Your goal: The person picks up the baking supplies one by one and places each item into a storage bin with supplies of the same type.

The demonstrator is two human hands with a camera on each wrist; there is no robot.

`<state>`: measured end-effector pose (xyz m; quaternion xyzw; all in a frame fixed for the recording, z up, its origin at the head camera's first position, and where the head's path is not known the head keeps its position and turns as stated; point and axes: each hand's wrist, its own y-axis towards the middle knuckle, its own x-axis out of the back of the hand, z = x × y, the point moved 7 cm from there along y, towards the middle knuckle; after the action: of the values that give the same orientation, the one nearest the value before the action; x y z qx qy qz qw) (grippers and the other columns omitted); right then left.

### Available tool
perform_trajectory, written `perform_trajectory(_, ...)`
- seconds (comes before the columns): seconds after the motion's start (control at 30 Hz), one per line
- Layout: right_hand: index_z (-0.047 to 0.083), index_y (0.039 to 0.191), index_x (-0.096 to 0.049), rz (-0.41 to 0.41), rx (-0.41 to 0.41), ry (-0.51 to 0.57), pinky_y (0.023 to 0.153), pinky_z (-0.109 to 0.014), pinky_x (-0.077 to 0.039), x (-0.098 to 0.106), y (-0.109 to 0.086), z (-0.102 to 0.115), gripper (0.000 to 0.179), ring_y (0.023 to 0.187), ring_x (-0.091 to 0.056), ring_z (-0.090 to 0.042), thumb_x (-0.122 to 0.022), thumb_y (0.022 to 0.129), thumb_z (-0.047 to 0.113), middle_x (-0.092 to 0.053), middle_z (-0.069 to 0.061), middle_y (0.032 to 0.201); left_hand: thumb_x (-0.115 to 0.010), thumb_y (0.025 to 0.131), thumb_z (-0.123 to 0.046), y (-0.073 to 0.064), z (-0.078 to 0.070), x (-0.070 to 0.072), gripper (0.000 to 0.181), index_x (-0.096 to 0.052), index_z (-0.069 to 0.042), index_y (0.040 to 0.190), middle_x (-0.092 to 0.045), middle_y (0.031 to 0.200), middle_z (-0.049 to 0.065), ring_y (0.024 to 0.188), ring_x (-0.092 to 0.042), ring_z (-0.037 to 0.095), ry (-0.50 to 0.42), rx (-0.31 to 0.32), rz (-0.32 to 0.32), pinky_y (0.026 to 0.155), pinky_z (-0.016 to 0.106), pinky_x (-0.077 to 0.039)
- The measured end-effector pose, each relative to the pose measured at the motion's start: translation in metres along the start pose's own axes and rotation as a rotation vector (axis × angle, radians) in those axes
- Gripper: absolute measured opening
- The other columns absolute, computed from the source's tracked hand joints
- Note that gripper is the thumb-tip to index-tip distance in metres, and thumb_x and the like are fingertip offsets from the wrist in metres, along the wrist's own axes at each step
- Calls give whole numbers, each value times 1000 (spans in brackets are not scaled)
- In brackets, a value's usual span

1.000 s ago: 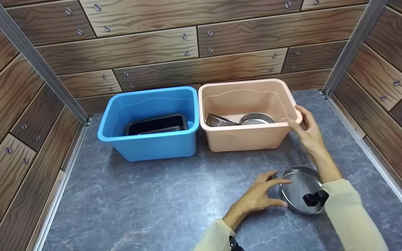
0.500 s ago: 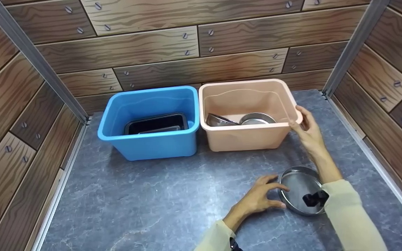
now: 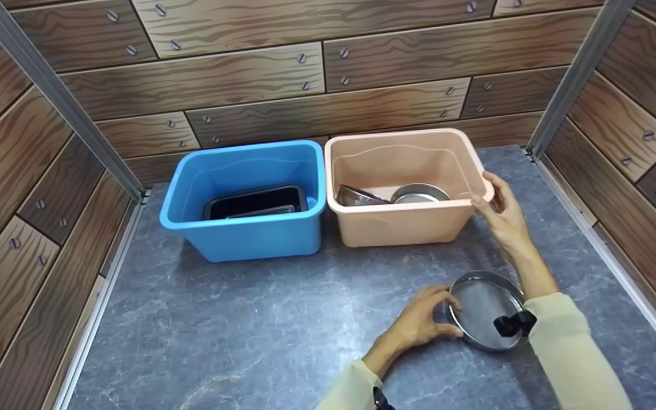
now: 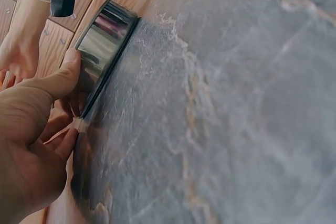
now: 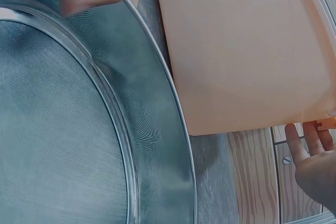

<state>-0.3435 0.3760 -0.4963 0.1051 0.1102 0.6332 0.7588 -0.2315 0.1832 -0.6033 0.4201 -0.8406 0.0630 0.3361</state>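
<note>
A round metal sieve (image 3: 479, 310) lies on the grey marbled table, its fine mesh (image 5: 58, 124) showing up close in the right wrist view. My left hand (image 3: 416, 322) grips its left side, with a finger over the rim and the thumb (image 4: 65, 77) against the shiny outer wall. Farther back, my right hand (image 3: 504, 219) holds the right front corner of a peach plastic bin (image 3: 399, 228), thumb in front and fingers at the side. Inside that bin are a round metal piece (image 3: 421, 193) and a tilted shiny metal piece (image 3: 356, 196). My right sleeve and wrist camera hide the sieve's right edge.
Left of the peach bin, nearly touching it, stands a blue bin (image 3: 259, 242) with black rectangular trays (image 3: 254, 202) inside. Wood-patterned walls (image 3: 259, 108) close in the back and both sides. Grey metal strips (image 3: 613, 253) run along the side edges.
My left fingers have closed in on the sieve's rim, and the sieve has shifted slightly left. The right hand stays on the peach bin; both bins look unmoved.
</note>
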Motion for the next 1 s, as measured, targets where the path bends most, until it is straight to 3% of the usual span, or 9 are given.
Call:
perform_trajectory(0.27, -5, 157, -33, 6, -13, -11, 119, -23, -34, 0, 0, -1, 61, 146, -36, -30, -60, 102, -4, -35, -24, 160, -91, 76, -29, -1, 2, 2, 40, -67, -21, 107, -54, 153, -3, 142, -48, 14, -52, 7, -47, 118, 29, -36)
perform_trajectory(0.57, -2, 159, -32, 1, -36, -15, 100, -14, -46, 0, -1, -2, 62, 140, -41, -27, -60, 103, -1, -36, -24, 158, -89, 76, -30, -7, 3, 6, 39, -65, -22, 105, -51, 156, -5, 143, -49, 17, -86, 18, -83, 118, 31, -36)
perform_trajectory(1.0, -1, 159, -31, 6, -42, 22, 99, -15, -46, -1, -2, -3, 62, 143, -38, -30, -58, 104, 0, -34, -24, 160, -89, 76, -30, -11, 7, 14, 38, -65, -23, 105, -50, 157, -6, 134, -56, 11, -77, 3, -123, 116, 30, -40)
